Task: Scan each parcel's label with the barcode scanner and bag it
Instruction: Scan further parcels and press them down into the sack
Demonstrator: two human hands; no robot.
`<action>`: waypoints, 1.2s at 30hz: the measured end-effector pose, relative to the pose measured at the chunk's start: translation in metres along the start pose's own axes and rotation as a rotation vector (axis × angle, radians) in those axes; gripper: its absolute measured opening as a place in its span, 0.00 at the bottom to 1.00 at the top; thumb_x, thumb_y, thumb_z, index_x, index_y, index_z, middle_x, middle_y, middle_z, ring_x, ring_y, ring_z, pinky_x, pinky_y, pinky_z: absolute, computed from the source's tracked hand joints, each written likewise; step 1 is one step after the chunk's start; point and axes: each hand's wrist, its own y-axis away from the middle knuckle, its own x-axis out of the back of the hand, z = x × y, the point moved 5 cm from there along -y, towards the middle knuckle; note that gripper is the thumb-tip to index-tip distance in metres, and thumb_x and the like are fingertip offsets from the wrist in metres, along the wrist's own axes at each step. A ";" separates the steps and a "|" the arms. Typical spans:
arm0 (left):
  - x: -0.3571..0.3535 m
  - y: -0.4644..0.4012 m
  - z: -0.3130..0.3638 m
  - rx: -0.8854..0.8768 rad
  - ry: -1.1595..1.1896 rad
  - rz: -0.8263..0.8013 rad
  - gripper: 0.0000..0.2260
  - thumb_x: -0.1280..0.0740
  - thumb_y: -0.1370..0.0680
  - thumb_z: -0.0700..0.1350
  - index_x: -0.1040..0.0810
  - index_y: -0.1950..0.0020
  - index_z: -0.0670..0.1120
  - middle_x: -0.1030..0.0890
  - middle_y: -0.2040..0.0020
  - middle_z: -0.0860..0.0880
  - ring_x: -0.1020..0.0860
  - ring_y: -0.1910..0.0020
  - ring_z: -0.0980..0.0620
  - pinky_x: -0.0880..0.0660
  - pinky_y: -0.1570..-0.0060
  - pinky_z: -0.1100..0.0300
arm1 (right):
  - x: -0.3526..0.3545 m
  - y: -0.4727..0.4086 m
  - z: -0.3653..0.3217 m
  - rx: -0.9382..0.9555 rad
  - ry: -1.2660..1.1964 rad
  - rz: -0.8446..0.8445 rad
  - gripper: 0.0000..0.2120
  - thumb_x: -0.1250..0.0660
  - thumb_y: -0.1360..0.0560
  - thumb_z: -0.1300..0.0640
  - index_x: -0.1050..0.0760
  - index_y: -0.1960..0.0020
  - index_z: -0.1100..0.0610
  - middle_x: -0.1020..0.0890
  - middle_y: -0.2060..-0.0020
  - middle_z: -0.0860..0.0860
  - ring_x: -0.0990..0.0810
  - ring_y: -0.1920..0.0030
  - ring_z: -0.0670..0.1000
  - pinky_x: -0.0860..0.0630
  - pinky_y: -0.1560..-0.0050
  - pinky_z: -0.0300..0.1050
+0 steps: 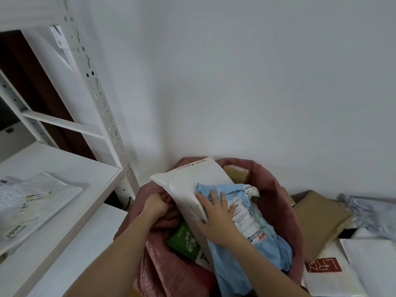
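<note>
Fingers (216,199) of the right hand (216,219) lie spread on the blue parcel (252,239), pressing it beside a white parcel (188,185) inside the pink bag (285,213). Left hand (155,205) grips the bag's rim, fingers curled round it.

The big sack (285,211) is made of dull pink woven plastic with a coarse, ribbed surface. Inside it, a smooth white plastic mailer (188,185) with a soft sheen and a crinkled pale-blue plastic parcel (252,249) bearing a paper label (246,217) are seen. The shelf rack (102,108) on the left is of white painted metal, and matt brown paper envelopes (317,219) lie on the right.
</note>
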 end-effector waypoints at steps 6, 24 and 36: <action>0.057 -0.010 0.013 0.223 0.818 0.321 0.09 0.39 0.19 0.45 0.23 0.44 0.43 0.21 0.49 0.43 0.23 0.48 0.45 0.25 0.43 0.54 | 0.001 0.022 0.008 0.077 0.033 -0.030 0.35 0.37 0.24 0.49 0.52 0.24 0.34 0.57 0.21 0.54 0.65 0.23 0.62 0.63 0.30 0.71; 0.106 0.034 0.071 -0.303 0.230 0.415 0.20 0.31 0.26 0.61 0.32 0.61 0.47 0.28 0.65 0.53 0.28 0.63 0.51 0.33 0.62 0.56 | 0.081 0.031 0.017 0.033 -0.252 0.396 0.25 0.31 0.26 0.48 0.29 0.32 0.53 0.30 0.31 0.53 0.35 0.29 0.56 0.36 0.29 0.60; 0.140 0.056 0.087 -0.230 0.528 0.519 0.18 0.39 0.19 0.52 0.25 0.63 0.42 0.25 0.64 0.42 0.27 0.63 0.48 0.31 0.66 0.56 | 0.165 0.026 0.058 -0.235 -0.476 0.668 0.16 0.41 0.20 0.59 0.21 0.58 0.67 0.17 0.60 0.61 0.20 0.57 0.59 0.28 0.56 0.49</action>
